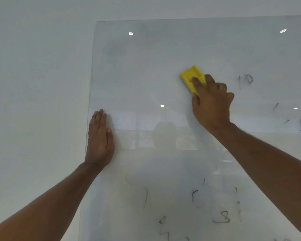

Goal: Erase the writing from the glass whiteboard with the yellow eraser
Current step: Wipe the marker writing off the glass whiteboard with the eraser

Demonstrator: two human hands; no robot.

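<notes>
On glass whiteboard [163, 66], upper middle: yellow eraser [191, 76] pressed flat, right hand [211, 101] closed over its lower end. Left hand [100, 138] open, flat at board's left edge. Eraser likely light, rigid-backed; glass slick. Writing [245, 80] remains right and below.

No readable text anywhere: only smeared, half-wiped black marker strokes [245, 80] on the clear glass whiteboard [146, 66], too broken to make out as letters or numbers.

Plain white wall [38, 70] left of and above the board's edge.
</notes>
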